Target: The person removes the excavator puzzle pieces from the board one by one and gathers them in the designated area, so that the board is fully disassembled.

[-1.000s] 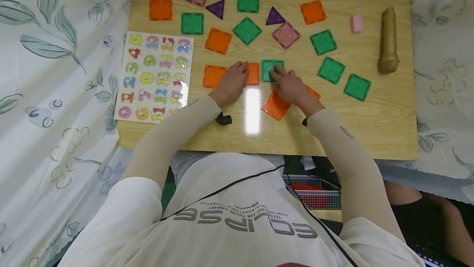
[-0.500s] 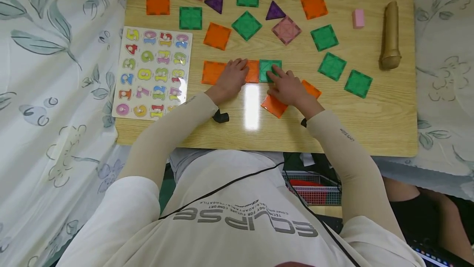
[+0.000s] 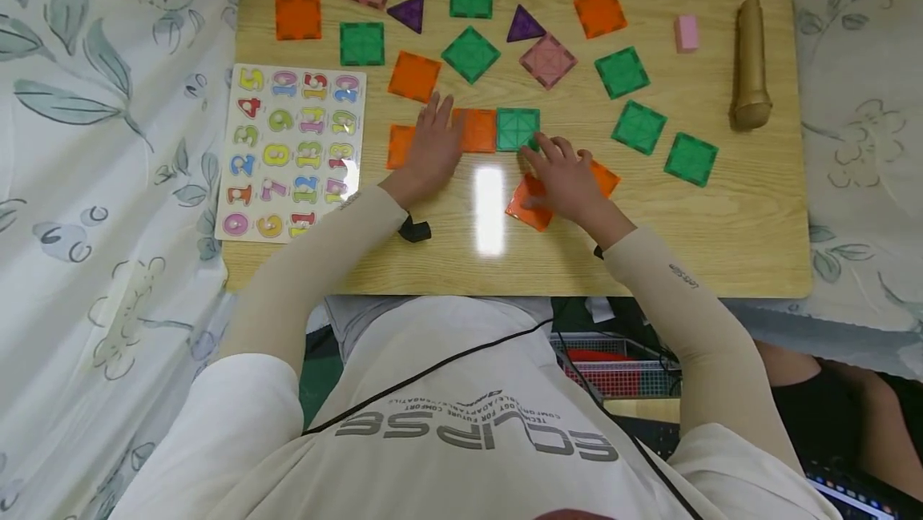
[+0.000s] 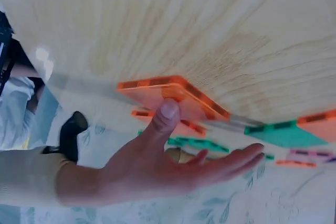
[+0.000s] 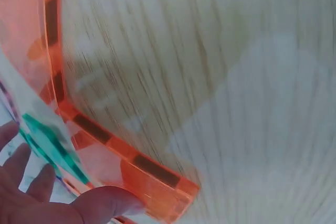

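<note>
1. I've got left hand (image 3: 430, 143) and right hand (image 3: 570, 179) apart, fingers extended.
2. Left hand lies across the left orange tile (image 3: 400, 147); I can't tell if it's pressing.
3. Right hand: thumb on near orange tile (image 3: 528, 211), fingertips by green tile (image 3: 517, 130).
4. Green tile sits edge to edge with middle orange tile (image 3: 479, 131).

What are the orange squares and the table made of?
The orange squares look like shiny, see-through plastic: dark strips show inside their edges. The table looks like glossy wood, with grain lines and a bright reflection, but it could be a wood-print covering.
</note>
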{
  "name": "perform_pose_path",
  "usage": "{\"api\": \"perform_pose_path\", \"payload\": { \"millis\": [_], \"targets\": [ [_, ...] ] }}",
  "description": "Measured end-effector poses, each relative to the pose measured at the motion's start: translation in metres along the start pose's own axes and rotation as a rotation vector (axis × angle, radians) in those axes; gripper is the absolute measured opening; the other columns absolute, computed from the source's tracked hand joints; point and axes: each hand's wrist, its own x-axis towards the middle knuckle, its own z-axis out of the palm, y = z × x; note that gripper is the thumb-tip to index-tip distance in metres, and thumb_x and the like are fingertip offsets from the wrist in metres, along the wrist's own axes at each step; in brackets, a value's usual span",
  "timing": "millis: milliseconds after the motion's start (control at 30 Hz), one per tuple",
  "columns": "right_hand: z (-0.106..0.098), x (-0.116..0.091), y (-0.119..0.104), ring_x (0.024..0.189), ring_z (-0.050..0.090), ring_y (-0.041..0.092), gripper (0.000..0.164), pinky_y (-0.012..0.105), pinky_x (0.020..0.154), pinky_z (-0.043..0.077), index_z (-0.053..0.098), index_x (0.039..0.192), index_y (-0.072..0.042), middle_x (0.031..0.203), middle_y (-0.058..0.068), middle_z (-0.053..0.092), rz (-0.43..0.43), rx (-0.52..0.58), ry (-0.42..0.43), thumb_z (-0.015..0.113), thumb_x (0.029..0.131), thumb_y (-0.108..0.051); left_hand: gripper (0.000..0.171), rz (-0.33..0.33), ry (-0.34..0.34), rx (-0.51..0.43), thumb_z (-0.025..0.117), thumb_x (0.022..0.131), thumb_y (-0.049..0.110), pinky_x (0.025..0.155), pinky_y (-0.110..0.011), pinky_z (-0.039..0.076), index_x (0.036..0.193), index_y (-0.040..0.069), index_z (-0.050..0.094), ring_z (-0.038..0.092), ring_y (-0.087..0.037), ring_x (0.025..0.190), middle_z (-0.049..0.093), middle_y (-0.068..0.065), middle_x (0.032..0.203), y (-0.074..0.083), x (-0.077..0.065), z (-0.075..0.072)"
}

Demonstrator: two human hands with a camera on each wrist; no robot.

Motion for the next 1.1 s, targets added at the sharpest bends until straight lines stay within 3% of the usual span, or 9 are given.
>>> {"api": "perform_pose_path", "payload": {
  "millis": [200,333,500,700,900,1100],
  "targets": [
    [0.0,0.001,0.011,0.144,0.007,0.039,0.108,0.073,0.102,0.015,0.02,0.156,-0.008,0.161,0.014,0.003,0.016,-0.017,0.017,0.078,0.076,-0.052,0.055,-0.091,-0.034,-0.001,0.055,0.092,0.001,0.113,-0.049,0.022,0.144,-0.005,0.037,0.018,-0.048,0.14,0.017,-0.03,0.154,-0.033,-0.046,-0.002],
    [-0.004,0.006,0.017,0.145,0.004,0.037,0.109,0.073,0.103,0.011,0.018,0.156,-0.007,0.162,0.014,0.004,0.028,-0.02,-0.029,0.077,0.077,-0.054,0.044,-0.108,-0.003,-0.013,0.049,0.093,-0.004,0.099,-0.053,0.041,0.136,-0.008,0.045,0.033,-0.048,0.131,0.03,-0.029,0.147,-0.041,-0.066,0.005],
    [-0.009,0.016,0.021,0.146,0.004,0.032,0.109,0.072,0.104,0.01,0.016,0.156,-0.007,0.161,0.014,0.009,0.007,-0.049,-0.056,0.072,0.078,-0.058,0.025,-0.094,0.075,0.032,0.055,0.093,-0.001,0.099,-0.058,0.038,0.116,-0.004,0.062,0.029,-0.047,0.132,0.047,-0.024,0.132,-0.027,-0.071,0.013],
    [-0.013,0.026,0.022,0.145,0.013,0.035,0.107,0.07,0.105,0.012,0.022,0.155,-0.004,0.16,0.016,0.013,-0.014,-0.048,-0.055,0.073,0.077,-0.058,0.019,-0.016,0.112,0.05,0.064,0.092,0.01,0.104,-0.056,0.032,0.105,-0.003,0.067,0.029,-0.044,0.135,0.05,-0.021,0.126,-0.01,-0.069,0.023],
    [-0.012,0.034,0.017,0.139,0.025,0.039,0.093,0.07,0.106,0.01,0.038,0.146,-0.001,0.15,0.021,0.031,-0.033,-0.036,-0.007,0.074,0.079,-0.055,0.023,0.067,0.146,0.06,0.064,0.093,0.011,0.104,-0.053,0.035,0.107,-0.006,0.068,0.036,-0.045,0.131,0.051,-0.024,0.13,-0.006,-0.077,0.029],
    [-0.014,0.042,0.013,0.135,0.028,0.038,0.084,0.07,0.107,0.007,0.047,0.138,0.0,0.14,0.021,0.041,-0.05,-0.07,0.004,0.074,0.079,-0.053,0.028,0.177,0.126,0.036,0.069,0.091,0.013,0.106,-0.051,0.034,0.113,-0.005,0.067,0.038,-0.045,0.13,0.049,-0.024,0.136,-0.006,-0.085,0.037]
  ]
}}
